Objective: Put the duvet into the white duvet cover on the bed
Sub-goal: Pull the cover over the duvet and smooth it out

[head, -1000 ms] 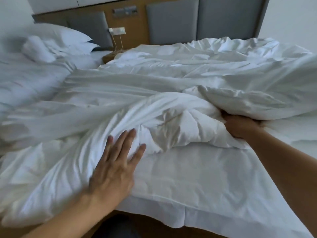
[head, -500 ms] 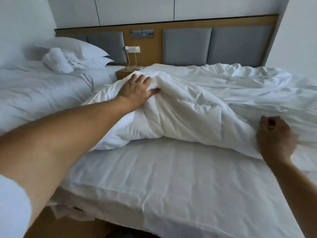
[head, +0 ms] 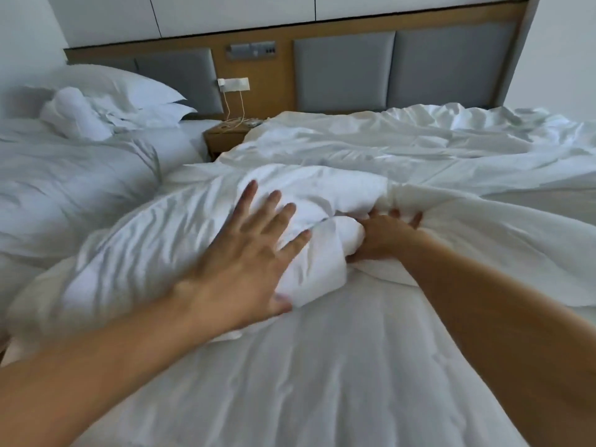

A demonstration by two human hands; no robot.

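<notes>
- Two hands are in view over the bed (head: 322,375), both on white bedding near its middle.
- Left hand (head: 248,256): wide open, fingers (head: 250,195) straight and spread, palm pressed flat on top of the bunched duvet (head: 154,253). It holds nothing.
- Right hand (head: 383,237): closed, pushed into a fold at the rounded end of the bunched duvet. The thumb sits under that end and the curled fingertips (head: 417,217) show past the fold, so the hand grips the fabric there. Whether the gripped layer is duvet or cover cannot be told.
- The bunched duvet lies as a thick creased roll across the bed, from its left edge to the right hand.
- Duvet cover (head: 483,175): rumpled and spread over the far and right parts of the bed, touching the roll beside the right hand.
- The near part of the bed shows a flat, lightly wrinkled white sheet.
- Headboard (head: 343,75): grey padded panels in a wood frame.
- Bedside table (head: 225,137): between this bed and a second bed (head: 64,195), with a cable (head: 237,108) hanging to it.
- Pillows (head: 129,88) lie on the second bed.
</notes>
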